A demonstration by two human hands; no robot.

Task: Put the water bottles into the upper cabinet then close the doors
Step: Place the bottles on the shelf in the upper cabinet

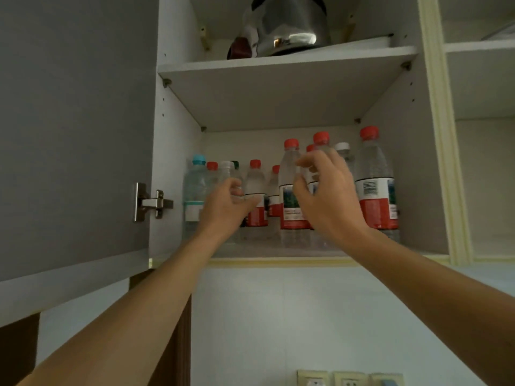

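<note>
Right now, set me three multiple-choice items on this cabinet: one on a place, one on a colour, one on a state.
1. Where does the steel kettle stand?
A. On the upper shelf
B. Among the bottles
C. Below the cabinet

2. What colour is the cap of the leftmost bottle?
A. Red
B. Blue
C. Black

3. How is the left cabinet door?
A. Shut
B. Taken off
C. Swung open

Key: 1 A, it sits above the bottles' compartment. 2 B, a light blue cap tops it. 3 C, its hinge and the interior show.
</note>
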